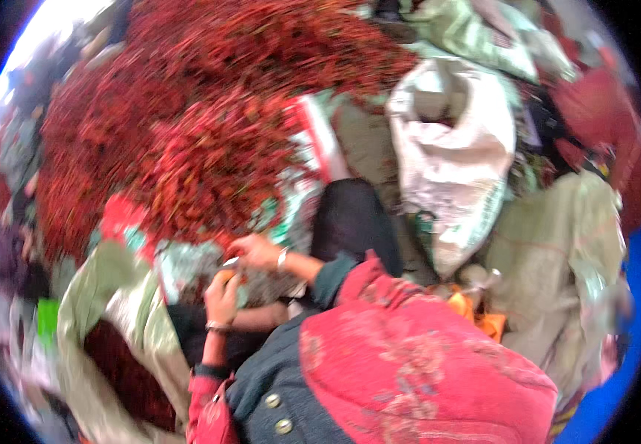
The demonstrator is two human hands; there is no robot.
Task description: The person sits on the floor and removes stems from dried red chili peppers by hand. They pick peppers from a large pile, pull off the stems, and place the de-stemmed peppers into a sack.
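Observation:
My left hand (222,297) is raised over my lap, closed around a small blurred tool (231,263) that looks orange with a pale metal part. Just above it, my right hand (257,252) has its fingers drawn together. Red chilli (224,242) shows at those fingertips, though blur hides its shape. The two hands nearly meet. Beyond them spreads a large heap of dried red chillies (215,150), its near edge lying on plastic sacking (184,266). Left of my lap stands an open pale woven sack (115,272) with dark red contents (126,366).
A white woven sack (453,161) with its mouth open stands right of my dark-clad knee (353,222). Beige sacking (548,238) and an orange item (473,316) lie farther right. A person in red (603,122) is at the right rim; blurred people (20,155) line the left.

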